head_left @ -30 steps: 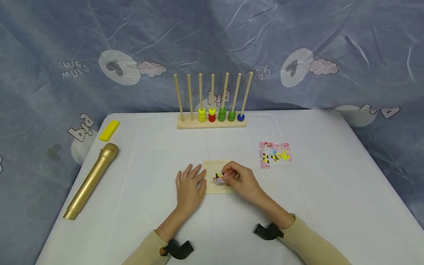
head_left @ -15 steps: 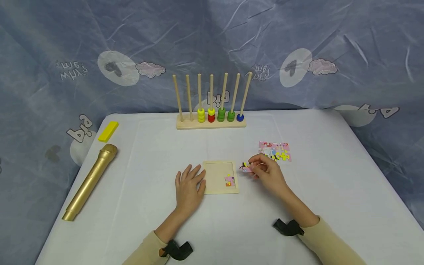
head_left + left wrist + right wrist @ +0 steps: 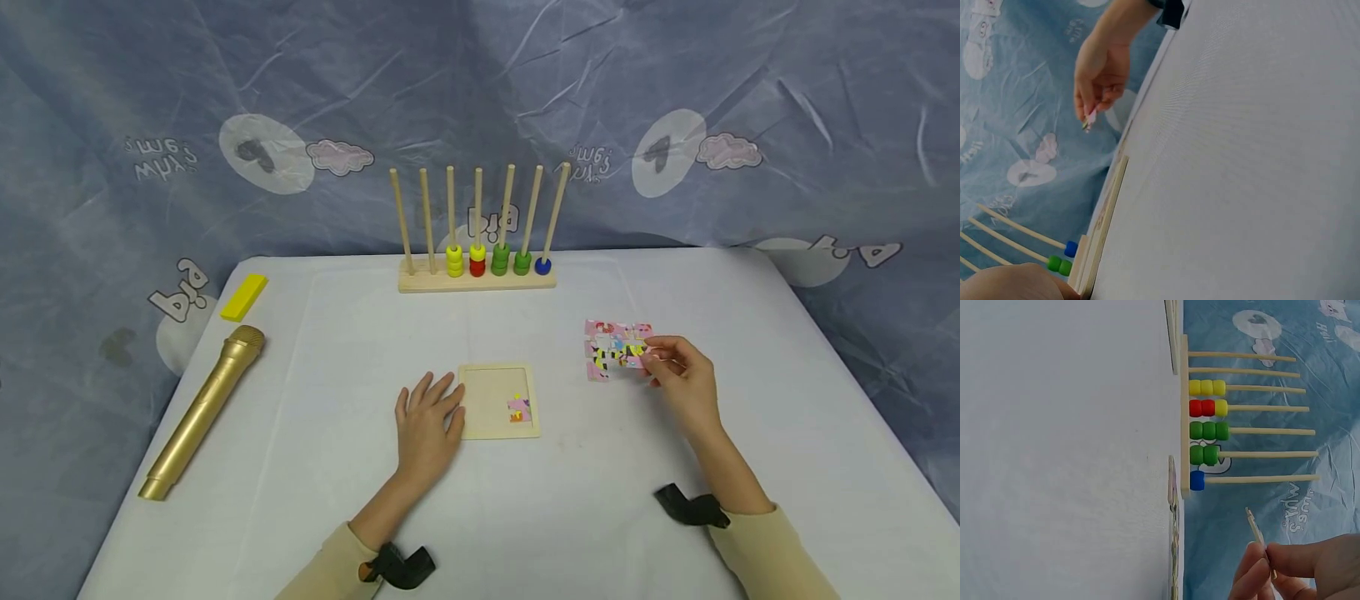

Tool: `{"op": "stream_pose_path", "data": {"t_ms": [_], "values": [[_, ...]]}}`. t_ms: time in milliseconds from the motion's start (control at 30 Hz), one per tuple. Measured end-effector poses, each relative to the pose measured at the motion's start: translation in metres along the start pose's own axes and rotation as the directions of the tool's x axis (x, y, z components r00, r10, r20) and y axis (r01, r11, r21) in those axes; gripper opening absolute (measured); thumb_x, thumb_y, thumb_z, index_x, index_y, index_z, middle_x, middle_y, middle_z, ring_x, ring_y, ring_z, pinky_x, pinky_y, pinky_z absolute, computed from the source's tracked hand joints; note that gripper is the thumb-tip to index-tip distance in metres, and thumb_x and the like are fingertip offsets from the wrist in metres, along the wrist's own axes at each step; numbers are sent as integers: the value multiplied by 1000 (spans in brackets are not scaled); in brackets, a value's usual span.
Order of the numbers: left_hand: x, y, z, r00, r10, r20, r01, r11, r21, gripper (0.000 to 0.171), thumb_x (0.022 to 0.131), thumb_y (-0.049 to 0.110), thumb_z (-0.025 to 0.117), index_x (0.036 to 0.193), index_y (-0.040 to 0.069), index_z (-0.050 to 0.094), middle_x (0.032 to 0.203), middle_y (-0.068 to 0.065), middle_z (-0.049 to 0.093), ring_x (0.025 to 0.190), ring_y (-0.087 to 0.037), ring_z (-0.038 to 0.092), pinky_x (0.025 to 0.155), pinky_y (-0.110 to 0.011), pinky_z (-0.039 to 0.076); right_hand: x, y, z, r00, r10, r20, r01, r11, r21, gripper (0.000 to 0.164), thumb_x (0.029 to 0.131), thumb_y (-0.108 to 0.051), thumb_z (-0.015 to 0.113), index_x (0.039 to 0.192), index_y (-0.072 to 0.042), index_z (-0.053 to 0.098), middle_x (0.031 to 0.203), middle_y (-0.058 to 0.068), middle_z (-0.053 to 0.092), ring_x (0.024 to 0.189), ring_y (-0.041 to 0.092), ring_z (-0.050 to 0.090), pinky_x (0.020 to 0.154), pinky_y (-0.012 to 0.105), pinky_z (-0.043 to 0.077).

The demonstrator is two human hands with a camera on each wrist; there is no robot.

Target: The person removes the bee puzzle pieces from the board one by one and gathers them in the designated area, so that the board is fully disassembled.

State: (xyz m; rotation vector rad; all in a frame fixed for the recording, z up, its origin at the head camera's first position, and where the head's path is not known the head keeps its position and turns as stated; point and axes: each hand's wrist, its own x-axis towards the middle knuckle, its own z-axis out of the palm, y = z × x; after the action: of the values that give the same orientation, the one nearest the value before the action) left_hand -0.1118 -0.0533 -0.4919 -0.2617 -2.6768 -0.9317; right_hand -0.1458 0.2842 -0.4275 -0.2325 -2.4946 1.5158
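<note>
A square wooden puzzle tray (image 3: 480,402) lies flat, with one pink and yellow puzzle piece (image 3: 519,409) at its lower right inside the frame. My left hand (image 3: 429,429) rests on the table with spread fingers, its fingertips touching the tray's left edge. Over to the right, my right hand (image 3: 684,387) pinches a jigsaw puzzle piece (image 3: 1257,536) between thumb and fingers. That piece is raised above the table, in front of a group of joined pink puzzle pieces (image 3: 600,329), and partly covers them in the head view.
Behind the tray stands a wooden counting rack (image 3: 480,282) with upright pegs and yellow, red, green and blue beads. At the left lie a gold microphone (image 3: 202,412) and a yellow block (image 3: 244,297). A printed cloth (image 3: 480,100) hangs behind the white table.
My right hand has moved right, from above the tray to the group of puzzle pieces, carrying the pinched piece along. The left hand stays at the tray's edge.
</note>
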Motion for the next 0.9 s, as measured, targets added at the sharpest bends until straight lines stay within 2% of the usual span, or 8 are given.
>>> {"op": "stream_pose_path", "data": {"t_ms": [267, 467, 633, 900], "values": [[1, 1, -1, 1000, 0, 3, 0, 1000, 4, 31, 88, 14, 68, 119, 10, 71, 137, -9, 60, 137, -35, 43, 111, -65, 20, 3, 16, 4, 997, 77, -10, -77, 997, -27, 25, 93, -9, 64, 114, 4, 58, 80, -11, 58, 67, 1, 66, 60, 17, 53], [0, 1, 0, 1000, -4, 1, 4, 1000, 4, 31, 88, 13, 68, 119, 9, 71, 137, -9, 60, 137, -35, 43, 111, -65, 20, 3, 29, 11, 999, 51, 5, -50, 997, -53, 21, 90, -6, 67, 107, 5, 62, 75, -9, 60, 62, -1, 66, 57, 17, 53], [-1, 1, -1, 1000, -5, 2, 5, 1000, 4, 31, 88, 13, 69, 119, 9, 71, 137, -9, 60, 137, -35, 43, 111, -65, 20, 2, 34, 15, 999, 33, -15, -34, 996, -82, 19, 88, -4, 69, 103, 5, 64, 74, -6, 61, 58, -4, 64, 54, 15, 52], [0, 1, 0, 1000, 5, -7, -5, 1000, 8, 31, 88, 13, 68, 119, 10, 71, 136, -9, 61, 137, -35, 44, 111, -64, 20, 1, 36, 15, 1000, -3, -28, -2, 986, -164, 17, 87, -6, 70, 100, 4, 65, 78, 8, 65, 57, -4, 63, 52, 15, 50]]}}
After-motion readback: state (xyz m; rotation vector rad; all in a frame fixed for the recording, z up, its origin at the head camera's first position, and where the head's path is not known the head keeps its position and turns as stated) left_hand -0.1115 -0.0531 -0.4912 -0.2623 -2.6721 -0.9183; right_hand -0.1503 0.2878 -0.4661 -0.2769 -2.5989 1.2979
